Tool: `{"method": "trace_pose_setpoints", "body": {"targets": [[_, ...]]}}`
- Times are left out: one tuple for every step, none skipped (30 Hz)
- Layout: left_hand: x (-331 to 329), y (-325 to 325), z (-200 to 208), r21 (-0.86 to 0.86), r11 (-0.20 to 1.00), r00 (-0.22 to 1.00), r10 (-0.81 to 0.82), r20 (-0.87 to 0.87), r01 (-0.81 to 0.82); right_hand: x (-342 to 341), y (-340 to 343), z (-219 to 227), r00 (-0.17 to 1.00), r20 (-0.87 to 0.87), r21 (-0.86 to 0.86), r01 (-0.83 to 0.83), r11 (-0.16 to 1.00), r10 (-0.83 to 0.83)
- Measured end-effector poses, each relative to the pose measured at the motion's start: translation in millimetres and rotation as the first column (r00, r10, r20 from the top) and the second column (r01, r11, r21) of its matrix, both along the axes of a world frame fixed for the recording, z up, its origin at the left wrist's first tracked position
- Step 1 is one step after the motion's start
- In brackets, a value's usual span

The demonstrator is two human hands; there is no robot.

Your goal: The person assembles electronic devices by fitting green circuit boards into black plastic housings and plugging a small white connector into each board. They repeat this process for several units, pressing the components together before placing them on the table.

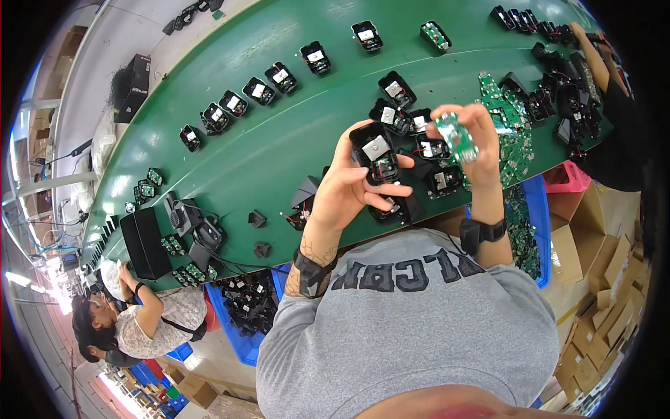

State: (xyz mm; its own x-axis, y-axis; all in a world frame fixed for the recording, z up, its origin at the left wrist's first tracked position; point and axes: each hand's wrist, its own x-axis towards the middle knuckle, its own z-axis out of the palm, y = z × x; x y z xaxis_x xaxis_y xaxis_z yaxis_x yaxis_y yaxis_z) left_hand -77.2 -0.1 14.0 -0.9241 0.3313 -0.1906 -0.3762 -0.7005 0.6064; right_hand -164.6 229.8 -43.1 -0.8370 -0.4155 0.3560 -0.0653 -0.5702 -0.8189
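My left hand (338, 187) grips an open black plastic housing (368, 134), tilted up toward me. Inside it are a pale rectangular block, a small green board and thin wires. To the right and slightly higher, my right hand (486, 148) pinches a green circuit board (457, 137) between thumb and fingers, apart from the housing. Below and beyond both hands, several similar open housings (395, 89) sit on the green table (279, 146). Next to my right hand spreads a pile of loose green circuit boards (513, 133).
Along the table's far side runs a row of filled housings (282, 77). Blue bins (536, 230) of parts stand at the near edge. A black box (145, 243) is at the left, where another person (150, 314) sits. A second person's arm (593, 56) reaches in at right.
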Motion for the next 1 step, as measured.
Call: {"method": "trace_pose_setpoints", "body": {"targets": [[1.0, 2.7, 3.6, -0.122, 0.992, 0.999, 0.022, 0.023, -0.019, 8.0, 0.5, 1.0, 1.000, -0.026, 0.004, -0.004, 1.000, 0.004]]}}
